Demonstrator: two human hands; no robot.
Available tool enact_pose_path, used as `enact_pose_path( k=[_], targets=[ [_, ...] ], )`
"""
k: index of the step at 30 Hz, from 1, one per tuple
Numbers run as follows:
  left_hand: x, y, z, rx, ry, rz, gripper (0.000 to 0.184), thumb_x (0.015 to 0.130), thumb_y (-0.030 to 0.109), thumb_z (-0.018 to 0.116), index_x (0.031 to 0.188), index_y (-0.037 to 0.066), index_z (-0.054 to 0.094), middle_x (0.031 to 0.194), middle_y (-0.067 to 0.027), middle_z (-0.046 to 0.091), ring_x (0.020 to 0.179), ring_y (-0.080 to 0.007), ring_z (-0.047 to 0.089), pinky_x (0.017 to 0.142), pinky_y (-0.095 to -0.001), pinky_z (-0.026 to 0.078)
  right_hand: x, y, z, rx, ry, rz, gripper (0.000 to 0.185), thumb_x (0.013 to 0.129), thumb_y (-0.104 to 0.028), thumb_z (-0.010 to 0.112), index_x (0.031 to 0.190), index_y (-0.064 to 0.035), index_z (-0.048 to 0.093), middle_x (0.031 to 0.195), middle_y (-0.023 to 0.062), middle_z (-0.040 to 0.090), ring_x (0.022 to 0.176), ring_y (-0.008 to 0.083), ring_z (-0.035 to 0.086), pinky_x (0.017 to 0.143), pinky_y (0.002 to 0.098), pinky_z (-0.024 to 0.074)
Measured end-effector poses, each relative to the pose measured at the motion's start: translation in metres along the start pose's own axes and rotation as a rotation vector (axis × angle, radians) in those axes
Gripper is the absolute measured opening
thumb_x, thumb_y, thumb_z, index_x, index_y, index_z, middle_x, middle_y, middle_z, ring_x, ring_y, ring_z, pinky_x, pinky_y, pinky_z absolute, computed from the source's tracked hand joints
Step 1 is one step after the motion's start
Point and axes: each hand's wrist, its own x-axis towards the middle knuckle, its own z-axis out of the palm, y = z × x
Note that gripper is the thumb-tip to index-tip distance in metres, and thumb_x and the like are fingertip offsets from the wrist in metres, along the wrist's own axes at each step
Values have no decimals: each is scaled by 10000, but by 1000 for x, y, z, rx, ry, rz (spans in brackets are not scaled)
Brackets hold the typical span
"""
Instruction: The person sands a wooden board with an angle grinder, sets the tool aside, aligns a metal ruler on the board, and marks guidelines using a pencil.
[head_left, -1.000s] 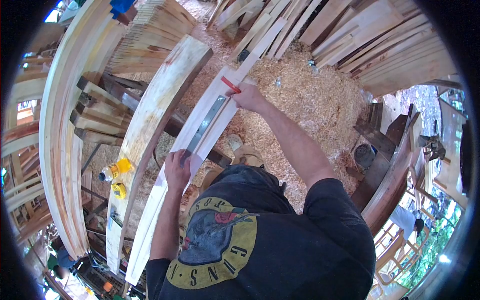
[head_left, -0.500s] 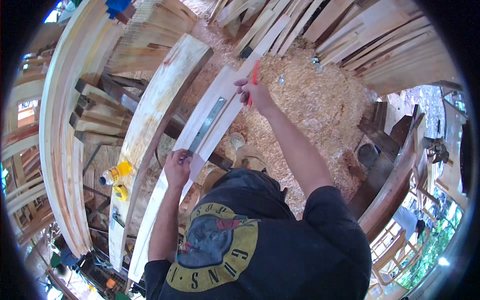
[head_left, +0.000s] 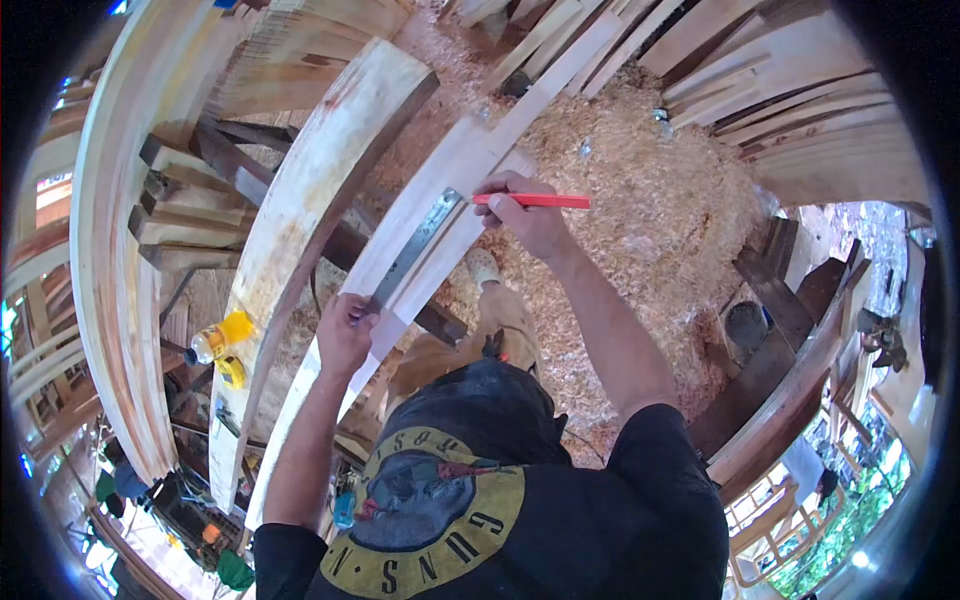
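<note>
A long pale board (head_left: 460, 150) runs diagonally in front of me, with narrower strips along its right side. On it lies a flat metal ruler (head_left: 420, 243), in line with the board. My left hand (head_left: 343, 338) is closed at the ruler's near end, thumb and fingertips against it; part of the grip is hidden. Between the thumb and fingers of my right hand (head_left: 530, 218) is a red carpenter's pencil (head_left: 558, 201). Its tip points left, close to the ruler's far end. Whether the tip touches wood I cannot tell.
Left of the board is a thick curved beam (head_left: 330, 140) carrying a yellow bottle (head_left: 222, 336) and a yellow tape measure (head_left: 231, 373). Wood shavings (head_left: 640, 230) cover the floor. Planks (head_left: 800, 90) are stacked at the upper right. A bucket (head_left: 746, 324) stands at right.
My right hand has come down and closer to the ruler's far end. The pencil has turned from upright to nearly level. My left hand stays at the ruler's near end.
</note>
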Motion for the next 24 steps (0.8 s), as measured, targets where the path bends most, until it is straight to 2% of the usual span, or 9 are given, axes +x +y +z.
enact_pose_path(
  k=[3,6,9,15,24],
  targets=[
    [2,5,-2,32,-29,-28,304,807,24,806,1089,27,690,992,-139,672,887,-292,700,800,-405,575,8,14,-7,-347,-55,-156,171,962,-60,674,1115,7,709,954,83,762,869,143,743,754,298,606],
    [3,1,-1,59,-41,-45,305,813,17,798,1097,33,689,1003,-140,671,896,-297,700,802,-409,573,7,15,-6,-519,-50,-281,206,902,-44,732,1106,-23,721,932,72,765,830,149,744,733,296,596],
    [4,3,-2,62,-47,-41,300,817,10,792,1097,36,690,1001,-140,667,898,-298,701,801,-412,573,12,21,-2,-546,-26,-431,214,854,-40,758,1064,-50,721,888,89,749,778,182,744,693,313,592],
    [5,4,-3,62,-53,-34,290,814,6,796,1082,36,689,987,-138,662,876,-297,704,788,-422,575,13,29,11,-583,53,-553,192,806,-10,746,971,-70,667,843,93,718,723,233,739,636,339,592],
    [5,1,-2,18,-59,-37,291,813,5,805,1078,34,689,1011,-134,673,878,-288,717,778,-406,586,14,31,11,-661,7,-550,190,809,-18,751,967,-74,662,848,95,705,718,251,731,614,352,587]
  ],
)
